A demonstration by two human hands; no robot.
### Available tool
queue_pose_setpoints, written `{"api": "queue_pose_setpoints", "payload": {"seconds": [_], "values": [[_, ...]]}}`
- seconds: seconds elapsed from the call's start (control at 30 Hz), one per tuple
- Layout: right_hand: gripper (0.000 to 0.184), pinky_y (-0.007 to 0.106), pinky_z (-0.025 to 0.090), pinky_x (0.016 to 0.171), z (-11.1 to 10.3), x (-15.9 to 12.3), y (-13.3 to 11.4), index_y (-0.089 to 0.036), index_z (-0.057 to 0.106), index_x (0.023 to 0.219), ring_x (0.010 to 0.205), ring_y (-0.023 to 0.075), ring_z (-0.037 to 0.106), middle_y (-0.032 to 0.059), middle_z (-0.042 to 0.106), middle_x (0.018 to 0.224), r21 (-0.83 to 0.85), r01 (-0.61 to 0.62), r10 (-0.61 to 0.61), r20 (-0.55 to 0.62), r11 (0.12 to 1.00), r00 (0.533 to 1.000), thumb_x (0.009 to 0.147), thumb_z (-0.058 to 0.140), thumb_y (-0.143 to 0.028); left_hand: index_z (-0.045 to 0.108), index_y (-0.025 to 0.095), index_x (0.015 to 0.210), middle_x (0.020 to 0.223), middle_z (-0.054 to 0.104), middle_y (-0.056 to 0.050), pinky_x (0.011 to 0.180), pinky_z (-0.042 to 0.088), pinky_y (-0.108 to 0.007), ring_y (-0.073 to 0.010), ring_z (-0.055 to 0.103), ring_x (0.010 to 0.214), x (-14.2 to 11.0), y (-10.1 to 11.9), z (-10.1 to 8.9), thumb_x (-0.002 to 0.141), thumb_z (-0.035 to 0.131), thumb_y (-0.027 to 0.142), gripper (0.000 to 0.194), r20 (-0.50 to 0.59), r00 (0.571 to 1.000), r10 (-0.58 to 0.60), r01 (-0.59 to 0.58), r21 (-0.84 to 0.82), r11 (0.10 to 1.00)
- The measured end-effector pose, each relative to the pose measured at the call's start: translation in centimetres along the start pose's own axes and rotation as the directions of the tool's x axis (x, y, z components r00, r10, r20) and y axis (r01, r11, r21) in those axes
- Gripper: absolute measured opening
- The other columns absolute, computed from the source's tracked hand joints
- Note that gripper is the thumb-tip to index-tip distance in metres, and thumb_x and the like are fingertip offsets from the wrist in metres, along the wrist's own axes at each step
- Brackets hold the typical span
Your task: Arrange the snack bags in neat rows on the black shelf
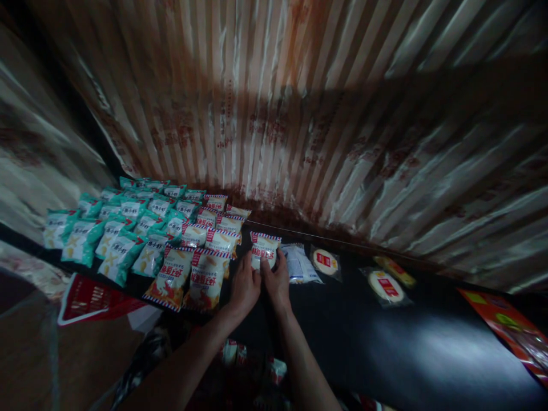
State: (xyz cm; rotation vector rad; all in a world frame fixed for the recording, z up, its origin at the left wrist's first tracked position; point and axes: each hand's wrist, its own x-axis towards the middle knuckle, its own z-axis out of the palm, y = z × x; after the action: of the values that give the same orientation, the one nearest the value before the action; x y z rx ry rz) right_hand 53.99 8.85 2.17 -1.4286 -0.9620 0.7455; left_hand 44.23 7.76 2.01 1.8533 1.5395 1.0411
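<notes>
Both my hands grip a small white snack bag (264,246) with red lettering and a striped top edge, upright just over the black shelf (342,337). My left hand (247,285) closes on its left side, and my right hand (276,278) on its right, the thumb across the front. Left of them stand matching white and orange snack bags (208,279) in rows. Just right of my right hand lies a white and blue packet (299,264). The fingers behind the held bag are hidden.
Several teal snack bags (120,254) fill the shelf's left end. Round wrapped items (326,261), a yellow packet (396,270) and an orange package (505,319) lie to the right. Corrugated sheeting (274,114) rises behind. A red bag (94,298) sits below the front edge.
</notes>
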Motion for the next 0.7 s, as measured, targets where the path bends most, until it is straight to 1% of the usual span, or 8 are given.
{"api": "queue_pose_setpoints", "payload": {"seconds": [0.1, 0.2, 0.27, 0.33, 0.47, 0.57, 0.7], "values": [[0.067, 0.04, 0.048, 0.085, 0.3, -0.1, 0.0, -0.013, 0.045, 0.126, 0.099, 0.0272, 0.062, 0.0173, 0.063, 0.115, -0.051, -0.063, 0.061, -0.032, 0.997, 0.998, 0.074, 0.062, -0.051, 0.033, 0.012, 0.14, 0.146, 0.036, -0.016, 0.112, 0.03, -0.045, -0.0245, 0.032, 0.137, -1.3, -0.6, 0.4, 0.084, 0.039, 0.015, 0.057, -0.026, 0.999, 0.045, -0.044, 0.044, 0.998], [0.059, 0.038, 0.049, 0.08, 0.7, -0.3, -0.2, -0.015, 0.048, 0.116, 0.093, 0.0261, 0.063, 0.0153, 0.065, 0.107, -0.074, -0.077, 0.069, -0.096, 0.994, 0.993, 0.072, 0.063, -0.051, 0.032, 0.012, 0.141, 0.151, 0.027, -0.016, 0.113, 0.026, -0.045, -0.0248, 0.022, 0.14, -2.1, -1.0, 0.9, 0.084, 0.039, 0.014, 0.057, 0.002, 0.999, 0.054, -0.054, 0.07, 0.996], [0.053, 0.036, 0.048, 0.078, 0.9, -0.3, -0.3, -0.017, 0.049, 0.11, 0.089, 0.0247, 0.063, 0.0132, 0.065, 0.103, -0.109, -0.06, 0.045, -0.13, 0.992, 0.99, 0.072, 0.063, -0.051, 0.034, 0.013, 0.14, 0.151, 0.026, -0.016, 0.114, 0.025, -0.045, -0.025, 0.021, 0.141, -2.2, -1.0, 1.1, 0.085, 0.038, 0.015, 0.055, 0.008, 0.999, 0.031, -0.031, 0.064, 0.997], [0.049, 0.035, 0.047, 0.077, 1.1, -0.3, -0.5, -0.018, 0.049, 0.108, 0.086, 0.0233, 0.062, 0.0116, 0.064, 0.102, -0.159, -0.021, -0.001, -0.137, 0.987, 0.991, 0.074, 0.06, -0.05, 0.035, 0.014, 0.14, 0.151, 0.027, -0.015, 0.114, 0.024, -0.045, -0.025, 0.023, 0.14, -1.8, -0.9, 1.1, 0.087, 0.037, 0.017, 0.053, 0.018, 1.0, 0.007, -0.008, 0.04, 0.999], [0.041, 0.036, 0.045, 0.076, 1.4, 0.2, -0.7, -0.019, 0.051, 0.108, 0.08, 0.0219, 0.06, 0.009, 0.063, 0.097, -0.248, 0.049, -0.069, -0.074, 0.968, 0.995, 0.08, 0.049, -0.049, 0.036, 0.011, 0.139, 0.15, 0.027, -0.018, 0.113, 0.025, -0.046, -0.0264, 0.024, 0.14, -0.7, -0.7, 1.0, 0.089, 0.036, 0.019, 0.051, 0.049, 0.999, -0.021, 0.02, 0.01, 1.0], [0.041, 0.038, 0.044, 0.082, 1.7, 1.0, -0.4, -0.017, 0.055, 0.106, 0.087, 0.0242, 0.059, 0.0105, 0.063, 0.098, -0.264, 0.078, -0.091, -0.035, 0.961, 0.995, 0.082, 0.044, -0.049, 0.036, 0.012, 0.139, 0.15, 0.027, -0.017, 0.114, 0.025, -0.045, -0.0269, 0.023, 0.14, 0.0, -0.7, 1.0, 0.089, 0.037, 0.02, 0.051, 0.033, 0.999, -0.042, 0.042, -0.004, 0.999], [0.047, 0.041, 0.041, 0.092, 2.3, 2.2, 0.1, -0.014, 0.055, 0.112, 0.102, 0.0267, 0.056, 0.0144, 0.061, 0.11, -0.246, 0.099, -0.124, -0.09, 0.964, 0.988, 0.081, 0.046, -0.048, 0.035, 0.016, 0.14, 0.151, 0.027, -0.014, 0.114, 0.024, -0.046, -0.0262, 0.023, 0.14, 1.0, -0.9, 1.4, 0.088, 0.039, 0.019, 0.052, -0.005, 0.999, -0.049, 0.049, -0.027, 0.998]]}}
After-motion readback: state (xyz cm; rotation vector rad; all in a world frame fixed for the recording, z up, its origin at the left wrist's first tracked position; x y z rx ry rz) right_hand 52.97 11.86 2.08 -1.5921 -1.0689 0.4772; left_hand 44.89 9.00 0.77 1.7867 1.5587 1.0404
